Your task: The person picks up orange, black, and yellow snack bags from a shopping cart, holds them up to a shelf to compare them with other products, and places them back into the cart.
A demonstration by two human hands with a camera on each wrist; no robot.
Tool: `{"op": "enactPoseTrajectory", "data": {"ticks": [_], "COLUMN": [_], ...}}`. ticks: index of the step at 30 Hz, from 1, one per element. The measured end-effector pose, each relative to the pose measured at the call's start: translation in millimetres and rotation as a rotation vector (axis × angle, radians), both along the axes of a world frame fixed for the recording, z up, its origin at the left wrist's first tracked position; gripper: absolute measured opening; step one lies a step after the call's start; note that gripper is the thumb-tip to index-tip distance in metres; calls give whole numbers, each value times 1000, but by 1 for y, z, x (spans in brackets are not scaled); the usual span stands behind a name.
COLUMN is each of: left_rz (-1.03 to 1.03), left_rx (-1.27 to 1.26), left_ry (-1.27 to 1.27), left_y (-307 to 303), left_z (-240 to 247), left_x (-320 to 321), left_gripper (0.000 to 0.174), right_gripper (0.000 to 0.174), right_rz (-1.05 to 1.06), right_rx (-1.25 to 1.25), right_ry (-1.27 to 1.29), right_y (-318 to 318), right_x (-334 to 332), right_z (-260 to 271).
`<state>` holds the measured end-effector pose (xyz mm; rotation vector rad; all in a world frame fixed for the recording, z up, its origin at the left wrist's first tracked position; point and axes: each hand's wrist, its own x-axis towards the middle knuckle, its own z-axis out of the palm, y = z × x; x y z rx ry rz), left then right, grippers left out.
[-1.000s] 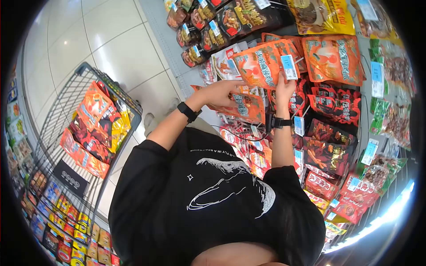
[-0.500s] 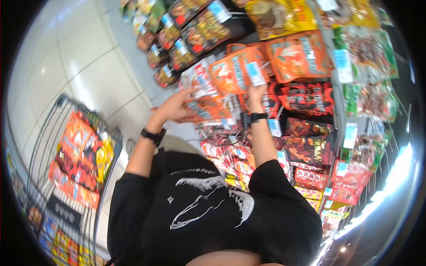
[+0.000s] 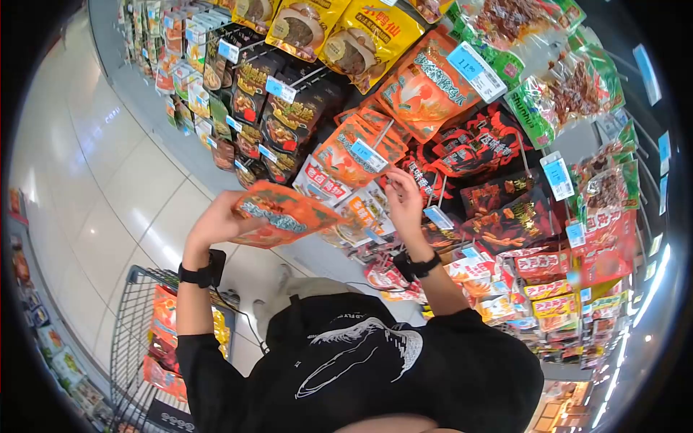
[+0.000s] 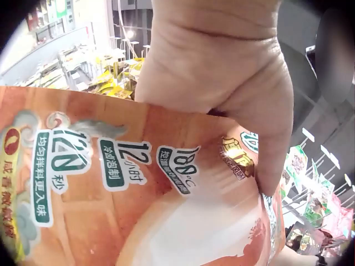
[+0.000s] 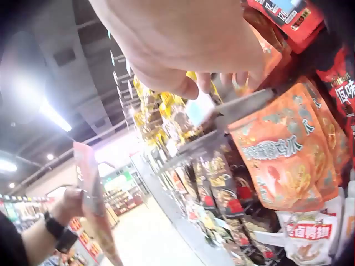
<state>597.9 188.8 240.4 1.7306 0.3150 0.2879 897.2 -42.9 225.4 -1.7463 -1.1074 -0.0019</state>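
My left hand (image 3: 216, 220) grips an orange snack pouch (image 3: 285, 216) by its edge, out over the aisle and away from the shelf. In the left wrist view the pouch (image 4: 94, 166) fills the lower part, with the left hand (image 4: 222, 72) over its edge. My right hand (image 3: 404, 202) is up at the rack, its fingers loosely bent and holding nothing. Just beyond those fingers, matching orange pouches (image 3: 343, 162) hang on a hook with a price tag (image 3: 369, 155) at the front. The right wrist view shows the right hand (image 5: 188, 44) above the hanging pouches (image 5: 283, 155).
A wire shopping cart (image 3: 130, 317) with several snack pouches stands at the lower left. Around the right hand hang black-red pouches (image 3: 476, 148), white pouches (image 3: 325, 180) and yellow pouches (image 3: 368, 43). Hook ends with price tags stick out from the rack. Tiled floor (image 3: 94, 231) runs along the left.
The left hand has moved left, drawing its orange pouch away from the rack. The right hand has let go of the hanging orange pouch and its tag. The view has turned along the shelf.
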Motion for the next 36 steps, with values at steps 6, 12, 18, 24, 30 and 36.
{"op": "enactPoseTrajectory", "data": {"ticks": [6, 12, 18, 24, 30, 36], "left_rz": [-71, -211, -124, -128, -62, -25], "left_rx": [106, 271, 105, -194, -221, -201], "left_ry": [-183, -691, -469, -491, -632, -685], "left_y": [7, -22, -20, -15, -13, -11], "left_z": [68, 128, 111, 98, 102, 96], "left_x": [61, 171, 244, 263, 267, 273], "left_gripper": [37, 26, 29, 30, 41, 50], "right_gripper": [29, 14, 12, 17, 19, 21], "right_rz": [226, 169, -52, -108, -151, -169], "right_rx": [98, 145, 83, 152, 193, 220], "right_ry": [74, -527, -346, -97, -64, -138], "right_y": [-1, -4, 4, 27, 38, 41], "right_x": [-40, -35, 17, 36, 38, 46], "right_z": [126, 206, 192, 183, 195, 194]}}
